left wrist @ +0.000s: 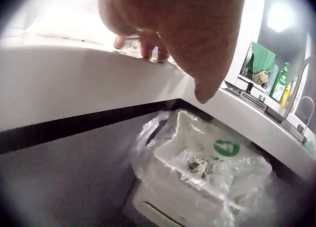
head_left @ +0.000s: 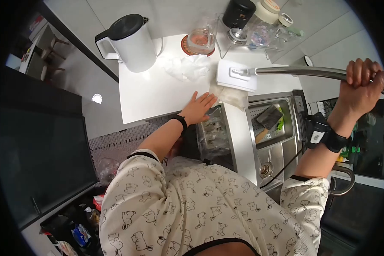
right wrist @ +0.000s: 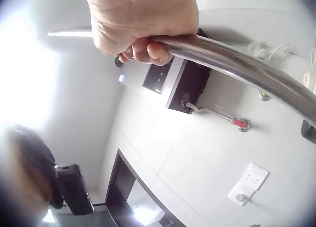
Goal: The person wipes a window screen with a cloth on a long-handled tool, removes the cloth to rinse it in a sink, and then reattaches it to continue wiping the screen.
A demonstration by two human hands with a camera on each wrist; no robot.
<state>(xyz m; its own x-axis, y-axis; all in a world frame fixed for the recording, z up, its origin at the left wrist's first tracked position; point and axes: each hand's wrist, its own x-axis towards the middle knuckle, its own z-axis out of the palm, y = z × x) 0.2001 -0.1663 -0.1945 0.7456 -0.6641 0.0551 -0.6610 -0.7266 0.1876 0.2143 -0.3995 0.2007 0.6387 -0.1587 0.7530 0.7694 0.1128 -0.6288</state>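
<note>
My right hand [head_left: 362, 85] grips the metal pole [head_left: 303, 71] of a flat mop, with fingers curled round it in the right wrist view. The mop's white rectangular head [head_left: 243, 81] is over the counter, and a beige pad [head_left: 232, 97] shows below it. My left hand [head_left: 197, 107] lies palm down at the counter's front edge, fingers straight and spread, their tips close to the beige pad. Below that hand stands a bin [left wrist: 163, 195] lined with a clear plastic bag [left wrist: 207, 160], some waste inside.
On the white counter [head_left: 136, 98] are a kettle [head_left: 134, 45], crumpled white tissue [head_left: 187, 67] and a glass jug [head_left: 200, 40]. Jars stand on a clear rack [head_left: 249, 47] behind. The steel sink [head_left: 277, 164], right of the bin, holds a cleaver [head_left: 269, 119] and greens [head_left: 280, 122].
</note>
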